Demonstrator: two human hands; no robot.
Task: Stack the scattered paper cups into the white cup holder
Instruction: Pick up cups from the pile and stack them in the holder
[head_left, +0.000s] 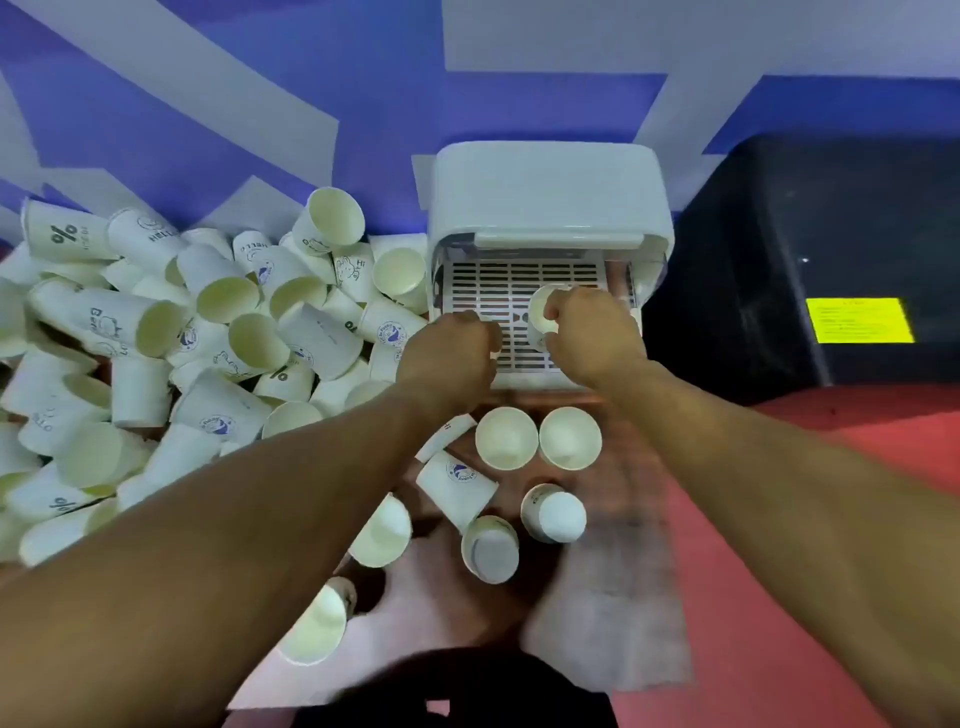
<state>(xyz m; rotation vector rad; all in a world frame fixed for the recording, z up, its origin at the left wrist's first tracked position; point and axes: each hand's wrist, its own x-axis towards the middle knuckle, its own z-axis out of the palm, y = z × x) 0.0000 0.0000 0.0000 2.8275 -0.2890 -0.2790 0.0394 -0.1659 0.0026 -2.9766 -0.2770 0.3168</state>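
Note:
The white cup holder (545, 192) stands against the back wall, its slotted tray (498, 283) facing me. My right hand (592, 332) is closed around a paper cup (540, 312) held over the tray's right side. My left hand (447, 353) rests as a fist on the tray's left front edge; I see nothing in it. A big heap of white printed paper cups (171, 332) lies to the left. Two cups (506, 437) (570, 437) stand upright just in front of the holder.
A black box (810, 260) with a yellow label (860, 319) stands to the right of the holder. More loose cups (491, 548) lie near me on the red surface (779, 571). The wall behind is blue and grey.

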